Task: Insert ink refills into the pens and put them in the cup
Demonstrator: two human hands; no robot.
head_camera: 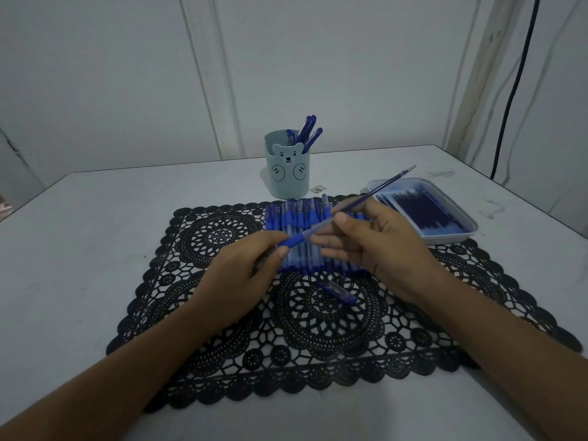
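Item: one pen barrel (pixel 313 228), clear with a blue rubber section, is held low above the row of pens (pixel 297 219) and tilted up to the right. It is grasped at the blue section by the left grip (pixel 251 275), a bare hand, between thumb and curled fingers. Item: one ink refill (pixel 388 183), thin and dark blue, is partly entered in the barrel's open end, with most of its length projecting up and to the right over the tray (pixel 451 239). It is pinched just beside the barrel's mouth by the right grip (pixel 381 246), thumb against forefinger, with the other fingers loosely extended below. Item: the row of pens is laid side by side on the far middle of a black lace placemat (pixel 222 313). Item: one loose pen cap (pixel 339 291), blue and clear, is laid on the placemat nearer the person. Item: a pale green cup (pixel 288 183), printed with a bear face and two paws, is stood on the worktop (pixel 95 233) just behind the row, and several finished pens (pixel 309 133) are leaned inside it. Item: the pale tray, right of the row, is filled with spare refills (pixel 423 213). Item: a small printed scrap (pixel 318 188) is laid beside the cup, its marking too small to be read. Item: a black cable (pixel 515 84) is hung down the wall at the right.
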